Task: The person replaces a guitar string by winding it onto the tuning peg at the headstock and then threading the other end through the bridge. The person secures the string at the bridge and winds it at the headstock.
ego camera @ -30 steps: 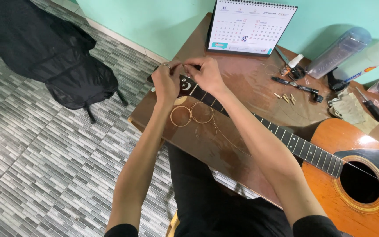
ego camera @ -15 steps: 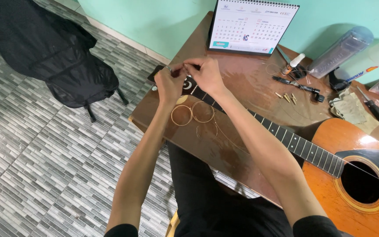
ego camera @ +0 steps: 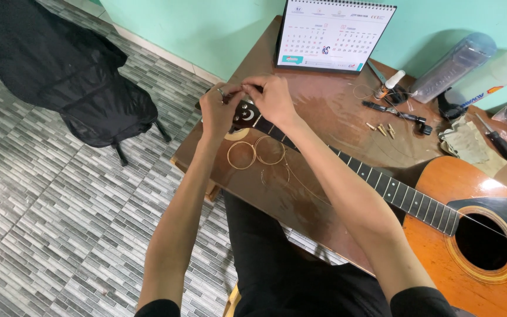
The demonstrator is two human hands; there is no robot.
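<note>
Guitar headstock (ego camera: pixel 243 113) between left hand (ego camera: pixel 217 111) and right hand (ego camera: pixel 274 97).

The brown wooden table (ego camera: pixel 324 117) carries a guitar (ego camera: pixel 441 205), coiled strings (ego camera: pixel 256 152) (bronze-coloured) — and a desk calendar (ego camera: pixel 333 35).

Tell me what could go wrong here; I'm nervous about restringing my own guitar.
1. Both hands, left and right, crowd the guitar headstock at the table's corner; a slip might jab a finger on a string end.
2. The coiled strings lie loose near the edge and could slide off.
3. The small bridge pins could roll away.
</note>
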